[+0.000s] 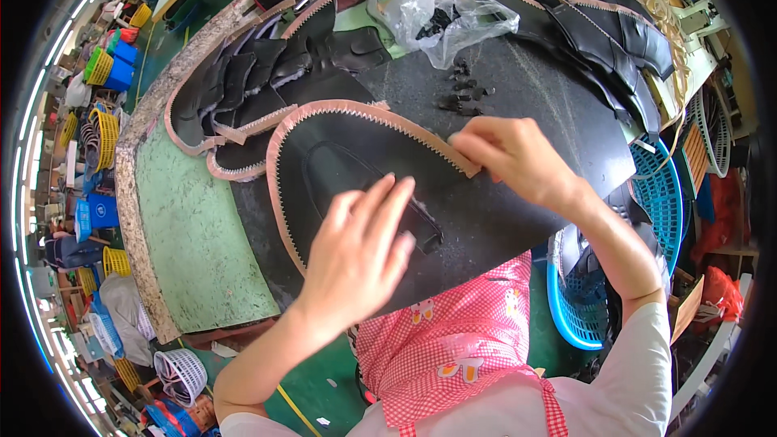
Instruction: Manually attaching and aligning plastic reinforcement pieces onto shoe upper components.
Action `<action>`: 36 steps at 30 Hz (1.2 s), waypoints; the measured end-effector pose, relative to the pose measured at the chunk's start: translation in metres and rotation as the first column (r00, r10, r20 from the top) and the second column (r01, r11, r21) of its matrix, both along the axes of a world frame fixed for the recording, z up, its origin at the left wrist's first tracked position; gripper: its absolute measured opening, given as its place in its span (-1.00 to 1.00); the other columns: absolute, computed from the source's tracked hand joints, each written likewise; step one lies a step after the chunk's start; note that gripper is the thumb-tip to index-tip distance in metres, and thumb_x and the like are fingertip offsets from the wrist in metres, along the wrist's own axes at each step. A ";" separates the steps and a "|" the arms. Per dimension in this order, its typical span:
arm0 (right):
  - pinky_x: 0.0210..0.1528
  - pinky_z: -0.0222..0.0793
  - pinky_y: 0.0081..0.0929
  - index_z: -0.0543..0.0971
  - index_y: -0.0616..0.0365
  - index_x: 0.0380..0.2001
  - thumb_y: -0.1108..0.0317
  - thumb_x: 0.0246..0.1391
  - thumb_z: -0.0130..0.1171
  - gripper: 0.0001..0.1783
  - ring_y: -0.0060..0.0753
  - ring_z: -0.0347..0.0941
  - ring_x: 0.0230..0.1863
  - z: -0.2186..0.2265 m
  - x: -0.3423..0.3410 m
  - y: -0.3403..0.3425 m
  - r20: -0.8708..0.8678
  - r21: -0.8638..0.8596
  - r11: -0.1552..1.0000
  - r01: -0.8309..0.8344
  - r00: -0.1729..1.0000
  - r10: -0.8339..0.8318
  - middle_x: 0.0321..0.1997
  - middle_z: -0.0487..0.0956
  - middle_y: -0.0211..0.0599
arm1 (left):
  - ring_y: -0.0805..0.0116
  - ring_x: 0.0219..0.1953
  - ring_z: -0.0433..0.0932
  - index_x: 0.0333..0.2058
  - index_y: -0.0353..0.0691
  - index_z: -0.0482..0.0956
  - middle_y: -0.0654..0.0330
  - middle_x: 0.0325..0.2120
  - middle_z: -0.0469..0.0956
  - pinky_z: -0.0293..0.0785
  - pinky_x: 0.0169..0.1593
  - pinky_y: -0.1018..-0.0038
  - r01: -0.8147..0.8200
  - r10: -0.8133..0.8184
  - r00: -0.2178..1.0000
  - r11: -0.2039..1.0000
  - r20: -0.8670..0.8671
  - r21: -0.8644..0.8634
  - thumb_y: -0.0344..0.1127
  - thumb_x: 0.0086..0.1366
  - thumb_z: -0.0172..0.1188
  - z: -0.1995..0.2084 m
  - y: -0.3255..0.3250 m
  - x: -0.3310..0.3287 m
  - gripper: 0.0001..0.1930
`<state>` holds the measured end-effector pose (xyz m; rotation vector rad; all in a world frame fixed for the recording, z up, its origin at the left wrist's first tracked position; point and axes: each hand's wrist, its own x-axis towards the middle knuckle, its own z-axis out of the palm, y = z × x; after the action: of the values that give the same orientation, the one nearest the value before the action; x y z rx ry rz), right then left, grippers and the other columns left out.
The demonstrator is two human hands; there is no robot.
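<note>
A black leather-like piece (340, 133) lies flat in front of me on a black board (518, 210). A pinkish-tan edging strip with a saw-toothed inner edge (279, 142) runs round its curved rim. My left hand (356, 239) rests on the piece with its fingers stretched out. Just beyond those fingertips shows a narrow dark strip or slot (426, 217). My right hand (518, 158) is closed in a pinch at the edging strip's right-hand end; the fingertips partly cover it.
More black pieces with toothed tan edging (243, 89) are piled at the far left. Others (607, 40) overlap at the far right. Small black parts (463, 89) lie near a clear plastic bag (441, 20). Blue baskets (579, 311) stand beside the table at my right.
</note>
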<state>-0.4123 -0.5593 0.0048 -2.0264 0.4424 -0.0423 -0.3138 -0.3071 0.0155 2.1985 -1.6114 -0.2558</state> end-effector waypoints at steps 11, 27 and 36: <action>-0.26 0.51 -0.20 0.57 0.15 -0.37 0.38 0.02 0.39 -0.82 -0.04 0.60 -0.29 0.005 0.005 0.029 0.321 -0.373 0.921 -0.108 0.917 0.238 -0.33 0.58 -0.21 | 0.33 -0.34 0.60 0.44 -0.07 0.22 0.07 0.50 0.07 0.59 -0.27 0.44 0.066 -0.097 0.953 0.991 -0.286 -0.117 -0.69 0.03 0.32 -0.009 -0.044 0.045 -0.04; -0.40 0.50 -0.20 0.37 0.16 -0.06 0.23 0.08 0.39 -0.52 -0.10 0.61 -0.49 -0.024 0.009 0.047 0.175 -0.182 0.974 -0.137 0.970 0.169 -0.49 0.59 -0.24 | 0.54 -0.38 0.55 -0.48 -0.22 0.68 0.14 -0.13 0.64 0.49 -0.29 0.59 -0.091 -0.118 0.933 0.837 -0.341 -0.540 -0.80 -0.07 0.32 -0.053 -0.035 0.060 -0.72; -0.47 0.53 -0.15 0.36 0.17 0.10 0.35 -0.06 0.34 -0.37 -0.07 0.64 -0.46 0.000 0.007 0.075 0.246 -0.463 0.885 -0.044 0.953 0.177 -0.48 0.62 -0.15 | 0.51 -0.35 0.53 -0.63 -0.33 0.46 0.16 -0.16 0.49 0.44 -0.38 0.58 -0.049 -0.170 0.940 0.791 -0.295 -0.610 -0.81 -0.18 0.23 -0.059 -0.040 0.060 -0.76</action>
<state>-0.4055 -0.4838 0.0048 -2.4547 0.1356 -0.3937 -0.2538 -0.3468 -0.0436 1.5092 -1.3287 -0.0944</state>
